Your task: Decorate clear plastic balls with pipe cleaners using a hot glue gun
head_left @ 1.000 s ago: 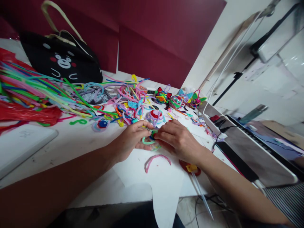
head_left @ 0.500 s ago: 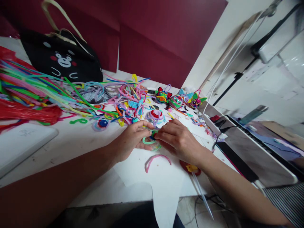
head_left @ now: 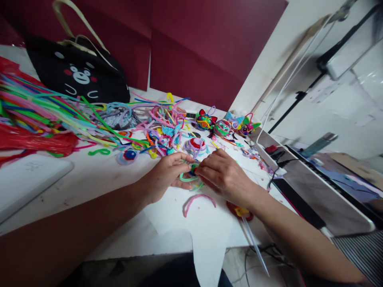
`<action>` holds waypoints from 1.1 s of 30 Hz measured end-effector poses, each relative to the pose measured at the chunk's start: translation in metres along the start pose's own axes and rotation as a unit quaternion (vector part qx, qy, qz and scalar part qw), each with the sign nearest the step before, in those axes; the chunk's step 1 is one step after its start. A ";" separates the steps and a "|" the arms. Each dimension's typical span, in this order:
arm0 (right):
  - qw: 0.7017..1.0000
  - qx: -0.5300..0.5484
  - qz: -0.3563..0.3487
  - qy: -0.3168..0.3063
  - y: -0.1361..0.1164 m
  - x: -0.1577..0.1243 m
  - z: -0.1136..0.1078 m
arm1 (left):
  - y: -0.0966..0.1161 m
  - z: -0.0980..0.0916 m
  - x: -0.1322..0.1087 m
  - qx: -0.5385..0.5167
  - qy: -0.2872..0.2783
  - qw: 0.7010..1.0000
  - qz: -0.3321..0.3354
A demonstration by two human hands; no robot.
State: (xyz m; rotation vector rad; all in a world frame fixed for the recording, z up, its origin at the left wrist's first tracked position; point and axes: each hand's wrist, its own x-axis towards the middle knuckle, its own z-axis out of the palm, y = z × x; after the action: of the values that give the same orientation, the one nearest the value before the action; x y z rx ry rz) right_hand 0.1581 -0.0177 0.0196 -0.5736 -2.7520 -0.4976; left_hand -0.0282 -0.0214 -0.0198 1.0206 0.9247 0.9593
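At the white table (head_left: 128, 241), beside the paper (head_left: 209, 235), we are holding the left hand (head_left: 164, 173) curved and the right hand (head_left: 226, 173) bunched, clamping the craft piece (head_left: 193, 169) between them, seemingly to steady its loose loops, though our fingers are hiding much of it.

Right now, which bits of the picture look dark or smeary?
Head view, lower left: the left forearm sinks into dark shadow; head view, far right: the bottle looks soft and stretched; head view, middle: the colourful piece between the left hand and right hand is partly covered, its small details hard to make out.
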 end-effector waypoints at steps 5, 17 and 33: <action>1.000 -0.015 -0.008 -0.010 0.000 0.001 -0.001 | 0.000 -0.001 0.000 0.005 -0.002 1.000 0.001; 0.989 0.094 0.075 -0.091 0.004 0.019 -0.017 | 0.000 0.002 0.000 0.025 -0.003 0.999 0.023; 0.968 0.189 0.133 -0.100 0.016 0.021 -0.017 | 0.002 0.001 0.000 0.029 -0.018 0.999 0.035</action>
State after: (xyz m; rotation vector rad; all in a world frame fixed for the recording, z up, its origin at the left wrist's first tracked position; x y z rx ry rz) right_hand 0.1497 -0.0034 0.0464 -0.9129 -2.7834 0.1544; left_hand -0.0277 -0.0212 -0.0173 1.1219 0.8967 0.9737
